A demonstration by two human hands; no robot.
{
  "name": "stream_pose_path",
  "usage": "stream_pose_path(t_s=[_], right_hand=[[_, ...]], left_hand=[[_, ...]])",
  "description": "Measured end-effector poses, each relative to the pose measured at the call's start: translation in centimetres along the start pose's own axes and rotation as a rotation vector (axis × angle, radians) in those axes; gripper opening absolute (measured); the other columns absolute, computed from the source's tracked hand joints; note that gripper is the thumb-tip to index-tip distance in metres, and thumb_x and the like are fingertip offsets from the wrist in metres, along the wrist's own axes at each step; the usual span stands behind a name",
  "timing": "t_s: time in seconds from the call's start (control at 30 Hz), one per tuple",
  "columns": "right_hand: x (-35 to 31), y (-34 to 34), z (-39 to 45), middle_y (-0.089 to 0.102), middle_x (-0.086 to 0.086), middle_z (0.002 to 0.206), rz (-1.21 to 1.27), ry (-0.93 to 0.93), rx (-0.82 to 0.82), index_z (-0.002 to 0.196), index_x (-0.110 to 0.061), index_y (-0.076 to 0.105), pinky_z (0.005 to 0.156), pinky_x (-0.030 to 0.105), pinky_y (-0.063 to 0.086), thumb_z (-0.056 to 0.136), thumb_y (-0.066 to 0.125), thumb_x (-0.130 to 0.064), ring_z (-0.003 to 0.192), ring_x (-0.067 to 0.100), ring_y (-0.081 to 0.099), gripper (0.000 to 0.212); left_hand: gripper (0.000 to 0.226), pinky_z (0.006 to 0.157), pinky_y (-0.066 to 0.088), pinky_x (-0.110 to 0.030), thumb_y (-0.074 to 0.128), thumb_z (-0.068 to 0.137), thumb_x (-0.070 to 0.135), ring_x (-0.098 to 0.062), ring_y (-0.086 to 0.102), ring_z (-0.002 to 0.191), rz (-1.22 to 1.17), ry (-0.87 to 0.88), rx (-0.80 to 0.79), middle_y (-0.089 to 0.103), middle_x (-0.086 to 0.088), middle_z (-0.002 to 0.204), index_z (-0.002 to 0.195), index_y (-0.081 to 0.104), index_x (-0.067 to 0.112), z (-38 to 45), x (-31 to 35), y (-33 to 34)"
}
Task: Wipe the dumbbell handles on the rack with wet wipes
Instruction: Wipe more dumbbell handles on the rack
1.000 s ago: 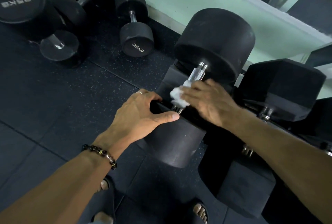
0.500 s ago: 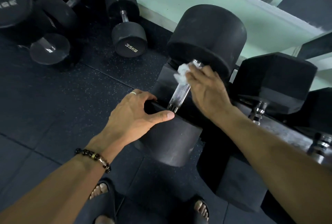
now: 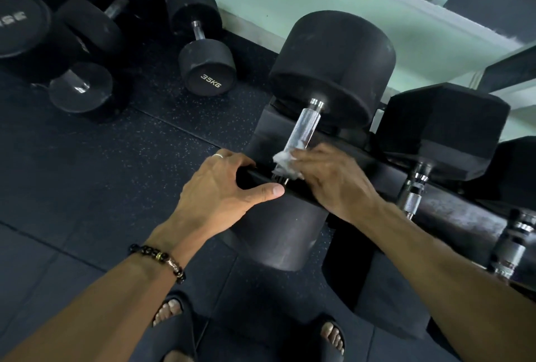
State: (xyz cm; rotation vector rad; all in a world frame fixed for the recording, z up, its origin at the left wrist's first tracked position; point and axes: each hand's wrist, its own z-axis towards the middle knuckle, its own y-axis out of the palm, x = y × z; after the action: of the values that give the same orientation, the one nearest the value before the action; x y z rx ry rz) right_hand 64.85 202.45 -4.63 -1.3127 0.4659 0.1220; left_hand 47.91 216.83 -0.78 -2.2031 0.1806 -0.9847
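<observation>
**Wiping a racked dumbbell handle: near end of the stroke**

On the floor at far left lie loose dumbbells, one marked 35KG (image 3: 207, 67). The left hand (image 3: 223, 187) grips the rim of the near head (image 3: 278, 234) of the round dumbbell, thumb along its top edge, steadying it. Just right of it, the right hand (image 3: 333, 184) pinches a crumpled wet wipe (image 3: 282, 163) against the near end of the knurled handle (image 3: 303, 126). The handle's long axis runs away from the wipe, up and slightly right, to the far head (image 3: 333, 65); the bare length lies that way, nearer the right hand, with nothing across it. Further right on the rack (image 3: 452, 205), a hex dumbbell (image 3: 441, 132) and more handles stand close beside, probably not yet wiped
</observation>
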Motion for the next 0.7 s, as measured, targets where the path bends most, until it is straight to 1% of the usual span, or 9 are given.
stream_pose_path(t_s=[0.1,0.17,0.23,0.33,0.5,0.57,0.63,0.67,0.7], right_hand=[[-0.7,-1.1,1.0,0.077,0.005,0.088,0.231,0.594,0.341,0.098,-0.011,0.079,0.070,0.023,0.053,0.086,0.064,-0.002,0.075,0.019,0.071,0.022],[0.1,-0.7,3.2,0.075,0.003,0.084,0.332,0.950,0.390,0.100,-0.018,0.079,0.074,0.025,0.053,0.090,0.065,-0.022,0.077,0.014,0.068,0.017],[0.7,0.2,5.7,0.076,0.007,0.087,0.429,1.117,0.462,0.096,-0.015,0.079,0.080,0.027,0.053,0.089,0.068,-0.033,0.081,0.016,0.067,0.022],[-0.3,1.2,7.3,0.075,0.012,0.085,0.499,1.214,0.536,0.085,-0.009,0.077,0.079,0.030,0.053,0.089,0.069,-0.031,0.075,0.020,0.064,0.024],[-2.3,0.7,3.5,0.063,0.004,0.063,0.495,1.137,0.136,0.071,-0.013,0.075,0.055,0.025,0.045,0.090,0.068,-0.027,0.059,0.012,0.058,0.024],[-1.5,0.7,4.1,0.065,0.000,0.065,0.481,1.143,0.190,0.070,-0.014,0.073,0.059,0.027,0.050,0.088,0.068,-0.022,0.063,0.013,0.062,0.021],[-0.9,0.6,5.3,0.072,0.001,0.079,0.469,1.145,0.347,0.084,-0.019,0.076,0.076,0.031,0.057,0.087,0.064,-0.018,0.078,0.016,0.069,0.012],[-1.0,0.5,5.7,0.073,0.001,0.086,0.460,1.127,0.385,0.093,-0.021,0.076,0.081,0.029,0.056,0.088,0.062,-0.014,0.084,0.017,0.069,0.017],[-1.3,0.5,5.7,0.071,0.002,0.090,0.431,1.092,0.360,0.101,-0.020,0.075,0.078,0.021,0.053,0.090,0.058,-0.011,0.086,0.017,0.067,0.022]], left_hand=[[0.074,0.099,0.047,-0.043,0.063,0.067,0.077,-0.011,0.050,0.118,0.009,0.008,-0.009,0.051,0.013,0.124,0.126,0.058,0.032,0.1,-0.1,0.0],[0.072,0.098,0.047,-0.042,0.063,0.067,0.077,-0.011,0.050,0.117,0.009,0.013,-0.011,0.051,0.014,0.122,0.124,0.059,0.033,0.2,-0.2,0.0],[0.072,0.098,0.047,-0.042,0.061,0.064,0.079,-0.011,0.051,0.116,0.007,0.019,-0.012,0.051,0.014,0.120,0.121,0.060,0.034,0.3,-0.3,0.0],[0.075,0.098,0.048,-0.044,0.058,0.059,0.082,-0.010,0.052,0.114,-0.003,0.021,-0.006,0.052,0.014,0.118,0.117,0.061,0.035,0.5,-0.3,0.0],[0.074,0.098,0.047,-0.044,0.060,0.062,0.080,-0.011,0.049,0.120,-0.002,0.035,-0.015,0.051,0.013,0.120,0.119,0.061,0.033,0.4,-0.4,0.1],[0.074,0.099,0.047,-0.044,0.060,0.063,0.080,-0.011,0.047,0.122,-0.005,0.032,-0.015,0.051,0.013,0.121,0.120,0.060,0.033,0.4,-0.4,0.1],[0.074,0.099,0.047,-0.044,0.060,0.063,0.080,-0.011,0.047,0.122,0.002,0.035,-0.005,0.050,0.013,0.122,0.121,0.060,0.033,0.5,-0.5,0.2],[0.075,0.099,0.047,-0.044,0.060,0.064,0.080,-0.011,0.047,0.122,0.007,0.036,-0.003,0.050,0.012,0.123,0.121,0.060,0.033,0.5,-0.5,0.2],[0.075,0.099,0.047,-0.044,0.059,0.064,0.080,-0.012,0.047,0.122,0.009,0.034,-0.004,0.050,0.012,0.123,0.122,0.059,0.033,0.5,-0.5,0.3]])
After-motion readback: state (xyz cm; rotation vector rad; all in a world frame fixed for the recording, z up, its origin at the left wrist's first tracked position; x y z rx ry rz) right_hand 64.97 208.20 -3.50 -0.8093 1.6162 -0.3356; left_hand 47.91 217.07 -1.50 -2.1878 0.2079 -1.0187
